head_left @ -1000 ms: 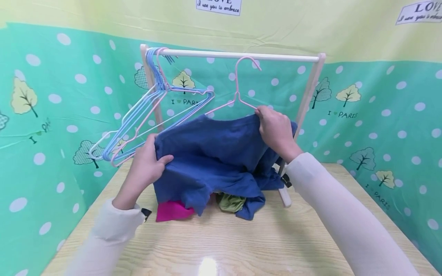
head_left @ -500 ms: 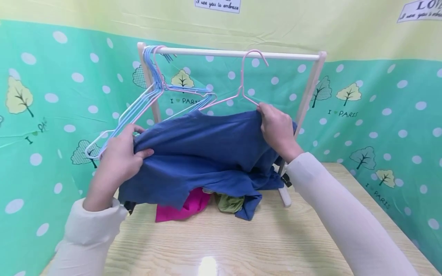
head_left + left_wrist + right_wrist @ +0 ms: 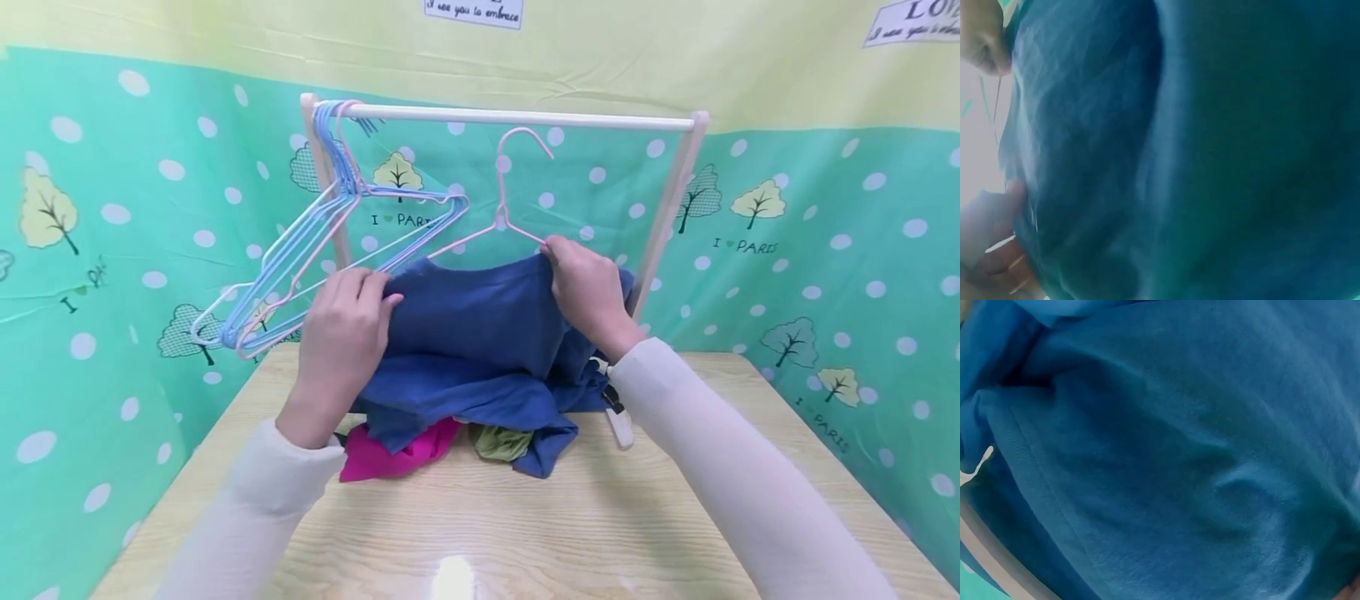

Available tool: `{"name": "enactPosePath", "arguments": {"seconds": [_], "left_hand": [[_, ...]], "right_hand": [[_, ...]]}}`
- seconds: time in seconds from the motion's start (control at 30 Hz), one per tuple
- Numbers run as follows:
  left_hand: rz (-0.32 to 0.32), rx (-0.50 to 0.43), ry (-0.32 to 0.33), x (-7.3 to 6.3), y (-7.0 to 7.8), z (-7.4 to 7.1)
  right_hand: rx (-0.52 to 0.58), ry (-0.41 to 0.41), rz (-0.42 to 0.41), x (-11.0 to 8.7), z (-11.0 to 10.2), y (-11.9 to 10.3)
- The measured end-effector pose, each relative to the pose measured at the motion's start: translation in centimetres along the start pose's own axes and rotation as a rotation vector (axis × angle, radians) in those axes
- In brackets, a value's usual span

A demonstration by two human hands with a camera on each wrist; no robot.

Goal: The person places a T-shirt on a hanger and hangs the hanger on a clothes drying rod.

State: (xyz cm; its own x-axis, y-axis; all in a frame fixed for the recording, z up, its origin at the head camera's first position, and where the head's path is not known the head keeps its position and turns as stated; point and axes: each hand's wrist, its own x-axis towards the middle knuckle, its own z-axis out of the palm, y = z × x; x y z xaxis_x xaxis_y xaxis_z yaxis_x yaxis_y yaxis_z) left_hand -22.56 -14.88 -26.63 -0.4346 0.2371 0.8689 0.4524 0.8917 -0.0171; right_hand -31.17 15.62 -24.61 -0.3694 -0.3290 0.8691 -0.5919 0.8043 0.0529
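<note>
A navy blue T-shirt (image 3: 472, 308) hangs from a pink hanger (image 3: 501, 218), whose hook stands free below the rack's rail. My right hand (image 3: 588, 287) grips the shirt and the hanger's arm together, on the right of the neckline. On the other side, my left hand (image 3: 341, 342) pinches the shirt's shoulder, thumb toward the neckline. Cloth covers the lower hanger. In the left wrist view, the left fingers (image 3: 1010, 262) hold the cloth's edge, with the right hand (image 3: 982, 37) farther up. Blue cloth (image 3: 1179, 456) fills most of the right wrist view.
Several blue, white and pink hangers (image 3: 345, 179) crowd the left end of the rack's white rail (image 3: 525, 119). Beneath the shirt, pink cloth (image 3: 401, 454) and green cloth (image 3: 501, 442) lie on the wooden table (image 3: 525, 533). A patterned curtain (image 3: 825, 250) encloses the space.
My left hand pulls the shirt's side out to the left, then comes back right to the shoulder. The pink hanger rises slightly, then drops and shifts left with my right hand.
</note>
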Motion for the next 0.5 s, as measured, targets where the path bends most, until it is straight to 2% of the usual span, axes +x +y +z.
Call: {"name": "enactPosePath", "arguments": {"seconds": [0.1, 0.2, 0.27, 0.4, 0.5], "left_hand": [[0.05, 0.032, 0.056, 0.2, 0.3, 0.8], [0.044, 0.021, 0.074, 0.1, 0.1, 1.2], [0.04, 0.013, 0.062, 0.0, -0.2, 1.3], [-0.004, -0.03, -0.009, 0.0, -1.2, 0.8], [-0.082, -0.134, -0.142, 0.5, -1.9, 0.0]], "right_hand": [[-0.004, -0.006, -0.015, -0.2, -0.1, -0.1], [0.008, -0.006, -0.044, -0.5, -0.1, -0.1], [0.017, -0.009, -0.067, -0.6, -0.1, 0.1], [0.022, -0.01, -0.126, -0.9, -0.1, 0.7], [0.026, -0.004, -0.156, -1.2, -0.1, 1.1]]}}
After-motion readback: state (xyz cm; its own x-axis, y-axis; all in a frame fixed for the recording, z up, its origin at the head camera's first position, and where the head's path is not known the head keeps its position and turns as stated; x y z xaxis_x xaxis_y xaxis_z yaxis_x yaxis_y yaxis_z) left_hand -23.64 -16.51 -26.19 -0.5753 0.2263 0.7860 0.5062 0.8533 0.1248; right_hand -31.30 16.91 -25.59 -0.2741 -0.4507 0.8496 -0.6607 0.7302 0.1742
